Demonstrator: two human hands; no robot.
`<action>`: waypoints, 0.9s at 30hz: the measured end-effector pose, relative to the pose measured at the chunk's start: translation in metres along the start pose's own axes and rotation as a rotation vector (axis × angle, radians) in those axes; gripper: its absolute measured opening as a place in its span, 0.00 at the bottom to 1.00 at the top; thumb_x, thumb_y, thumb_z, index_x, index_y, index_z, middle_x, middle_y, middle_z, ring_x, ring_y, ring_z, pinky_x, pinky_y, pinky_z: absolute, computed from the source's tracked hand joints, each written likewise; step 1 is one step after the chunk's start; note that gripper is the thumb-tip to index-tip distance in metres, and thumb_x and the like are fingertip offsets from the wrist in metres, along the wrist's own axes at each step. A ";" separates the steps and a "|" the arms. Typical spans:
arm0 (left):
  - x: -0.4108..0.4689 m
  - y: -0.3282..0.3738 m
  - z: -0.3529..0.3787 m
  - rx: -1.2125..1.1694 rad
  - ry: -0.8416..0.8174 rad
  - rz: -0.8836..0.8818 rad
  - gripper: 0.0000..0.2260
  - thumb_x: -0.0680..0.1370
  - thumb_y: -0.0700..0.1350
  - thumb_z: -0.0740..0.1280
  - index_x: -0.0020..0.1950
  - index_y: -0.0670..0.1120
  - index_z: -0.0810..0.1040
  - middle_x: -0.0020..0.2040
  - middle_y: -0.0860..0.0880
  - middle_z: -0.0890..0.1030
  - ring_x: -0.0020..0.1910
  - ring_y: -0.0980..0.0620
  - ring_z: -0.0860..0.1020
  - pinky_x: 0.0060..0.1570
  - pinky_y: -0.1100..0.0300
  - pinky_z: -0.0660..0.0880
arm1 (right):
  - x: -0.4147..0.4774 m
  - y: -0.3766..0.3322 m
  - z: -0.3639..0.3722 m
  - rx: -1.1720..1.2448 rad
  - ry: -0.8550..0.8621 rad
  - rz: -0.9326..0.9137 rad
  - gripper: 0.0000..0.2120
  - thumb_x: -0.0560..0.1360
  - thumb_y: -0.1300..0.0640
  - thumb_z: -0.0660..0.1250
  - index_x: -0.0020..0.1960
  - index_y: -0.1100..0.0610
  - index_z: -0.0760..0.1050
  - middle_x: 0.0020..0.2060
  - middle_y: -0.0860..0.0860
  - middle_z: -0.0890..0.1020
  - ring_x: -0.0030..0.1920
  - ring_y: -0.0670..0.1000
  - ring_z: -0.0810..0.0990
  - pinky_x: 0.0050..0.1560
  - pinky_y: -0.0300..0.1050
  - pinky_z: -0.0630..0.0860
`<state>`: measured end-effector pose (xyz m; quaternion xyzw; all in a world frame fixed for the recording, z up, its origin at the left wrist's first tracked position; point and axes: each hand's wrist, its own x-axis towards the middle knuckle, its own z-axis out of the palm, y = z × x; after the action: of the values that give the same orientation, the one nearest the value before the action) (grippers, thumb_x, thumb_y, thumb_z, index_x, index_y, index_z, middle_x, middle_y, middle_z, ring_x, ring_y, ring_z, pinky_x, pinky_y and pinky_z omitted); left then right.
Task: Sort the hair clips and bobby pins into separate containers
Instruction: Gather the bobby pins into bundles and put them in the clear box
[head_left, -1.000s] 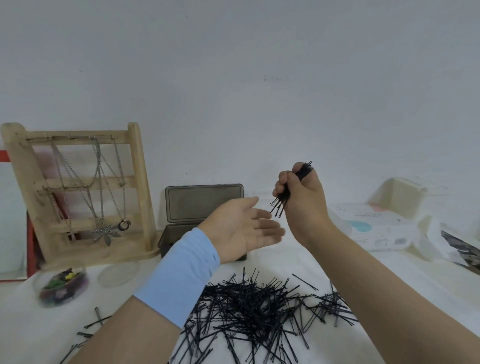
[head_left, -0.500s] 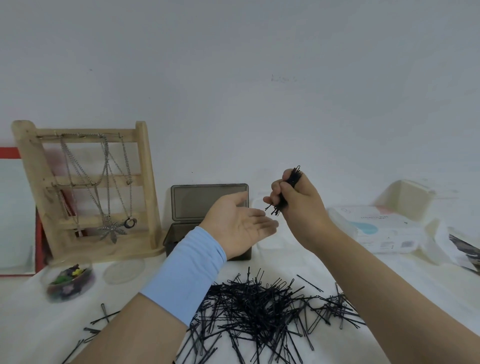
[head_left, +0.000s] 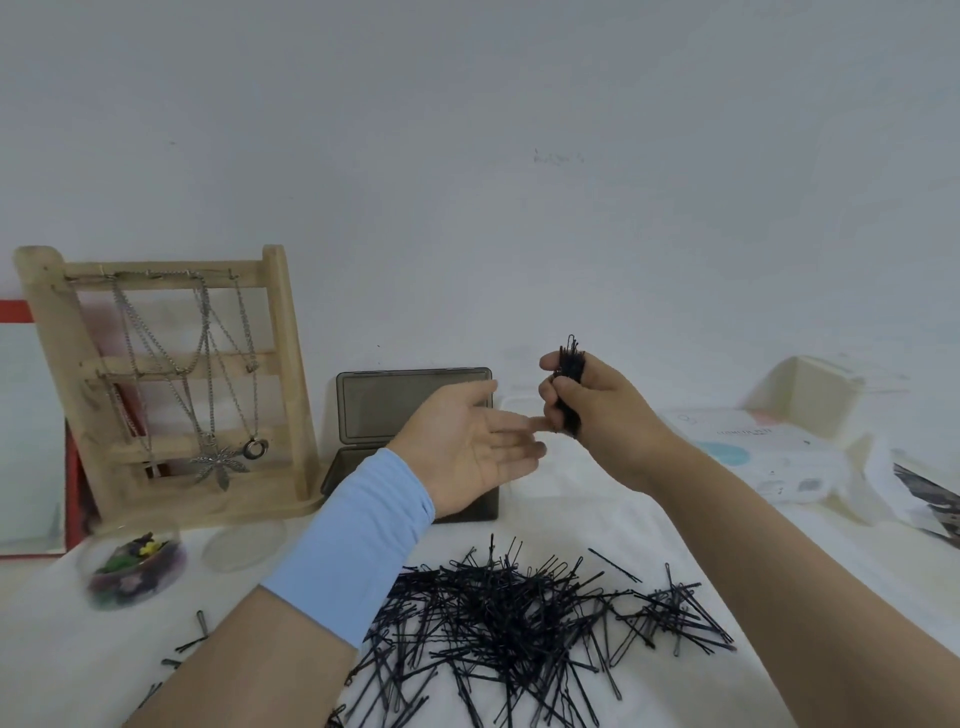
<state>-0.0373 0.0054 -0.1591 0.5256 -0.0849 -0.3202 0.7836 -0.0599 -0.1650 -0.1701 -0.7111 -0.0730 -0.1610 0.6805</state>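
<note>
After sinking lower within the second, gripping upright bundle of thin black metal bobby pins (head_left: 570, 379) in right hand (head_left: 608, 415), lower ends meeting flat, spread left hand (head_left: 467, 447): squaring up, probably, before open smoky plastic box (head_left: 395, 405) at far edge of worktop (head_left: 597, 525).

place: home dressing table | cues: wooden necklace stand (head_left: 161, 384), tissue pack (head_left: 758, 454)

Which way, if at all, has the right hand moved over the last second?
Yes, slightly. Against the dark box lid, the right hand has sunk a little and drifted left, turning its bundle of bobby pins nearly upright.
</note>
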 end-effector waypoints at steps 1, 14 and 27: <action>0.000 0.000 0.001 0.201 0.116 0.074 0.18 0.83 0.50 0.60 0.54 0.35 0.78 0.55 0.38 0.80 0.55 0.40 0.79 0.63 0.47 0.75 | 0.002 0.000 -0.004 -0.090 -0.004 0.021 0.13 0.82 0.67 0.53 0.56 0.55 0.73 0.36 0.50 0.74 0.32 0.48 0.70 0.45 0.45 0.80; 0.023 -0.031 -0.013 1.686 -0.082 0.246 0.20 0.85 0.48 0.52 0.76 0.62 0.63 0.69 0.54 0.73 0.66 0.49 0.73 0.65 0.50 0.71 | 0.004 0.030 -0.026 -1.173 -0.462 0.149 0.15 0.79 0.60 0.66 0.65 0.56 0.77 0.56 0.51 0.83 0.54 0.52 0.80 0.49 0.40 0.73; 0.029 -0.037 -0.013 1.912 -0.078 0.159 0.24 0.83 0.56 0.57 0.79 0.56 0.61 0.81 0.48 0.55 0.80 0.49 0.51 0.78 0.51 0.52 | -0.001 0.007 -0.031 -1.269 -0.504 0.244 0.15 0.78 0.61 0.63 0.55 0.47 0.85 0.48 0.41 0.86 0.51 0.46 0.82 0.54 0.43 0.79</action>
<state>-0.0243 -0.0107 -0.2033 0.9243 -0.3715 -0.0788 0.0392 -0.0626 -0.1962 -0.1766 -0.9905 -0.0400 0.0751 0.1084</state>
